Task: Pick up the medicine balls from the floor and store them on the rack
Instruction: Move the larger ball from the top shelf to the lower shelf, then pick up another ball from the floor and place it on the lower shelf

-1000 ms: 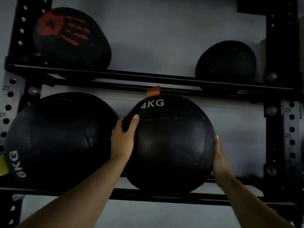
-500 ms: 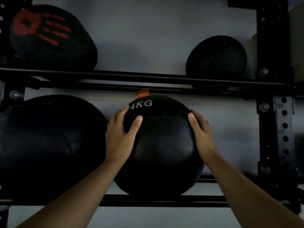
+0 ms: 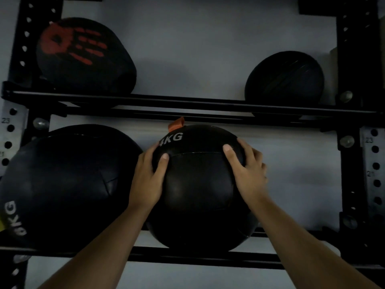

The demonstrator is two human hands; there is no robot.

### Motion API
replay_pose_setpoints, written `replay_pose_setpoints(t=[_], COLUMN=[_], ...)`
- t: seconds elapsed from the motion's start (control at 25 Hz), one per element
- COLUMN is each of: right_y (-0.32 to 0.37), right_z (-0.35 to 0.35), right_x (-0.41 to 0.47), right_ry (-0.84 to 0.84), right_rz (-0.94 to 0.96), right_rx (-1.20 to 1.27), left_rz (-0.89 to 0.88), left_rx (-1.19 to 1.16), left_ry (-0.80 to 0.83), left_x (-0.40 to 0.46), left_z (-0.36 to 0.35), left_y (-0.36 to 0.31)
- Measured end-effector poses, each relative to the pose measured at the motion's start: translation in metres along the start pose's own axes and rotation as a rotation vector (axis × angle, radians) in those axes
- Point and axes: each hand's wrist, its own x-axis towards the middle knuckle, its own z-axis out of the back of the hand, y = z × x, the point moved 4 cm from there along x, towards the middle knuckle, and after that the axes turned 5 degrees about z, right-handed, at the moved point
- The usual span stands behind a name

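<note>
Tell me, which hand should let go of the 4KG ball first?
Probably the right hand. It lies on top of the 4KG ball, with empty shelf rail beside it to draw back over. The left hand is wedged between this ball and the bigger ball, steadying it.

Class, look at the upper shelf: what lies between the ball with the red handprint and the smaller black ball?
Nothing. In the head view, only bare rails and grey wall show between the handprint ball and the smaller black ball.
</note>
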Motion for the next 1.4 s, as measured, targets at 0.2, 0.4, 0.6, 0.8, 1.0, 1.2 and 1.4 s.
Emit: replay_pose_setpoints(t=[0.2, 0.4, 0.6, 0.8, 1.0, 1.2, 1.4], right_y=[-0.005, 0.008, 0.070, 0.141, 0.195, 0.281, 0.329], right_z=[0.003, 0.014, 0.023, -0.052, -0.151, -0.216, -0.230], right_x=[0.001, -0.020, -0.051, -0.169, -0.315, -0.526, -0.718], right_ry=[0.044, 0.119, 0.261, 0.517, 0.853, 1.292, 1.644], right_rz=[-0.017, -0.053, 0.043, 0.339, 0.301, 0.474, 0.645], right_rx=[-0.050, -0.150, -0.482, -0.190, 0.000, 0.080, 0.115], left_rz=[-0.108, 0.022, 0.011, -0.097, 0.095, 0.624, 1.036], left_rx=[0.734, 0.962, 1.033, 1.166, 1.469, 1.568, 1.487], left_ry=[0.030, 0.324, 0.530, 0.433, 0.547, 0.614, 0.523], left_x=[-0.002, 0.000, -0.012, -0.093, -0.247, -0.443, -0.612], left_z=[0.016, 0.034, 0.061, 0.172, 0.346, 0.506, 0.616], left_y=[-0.023, -0.036, -0.069, -0.087, -0.074, -0.080, -0.109])
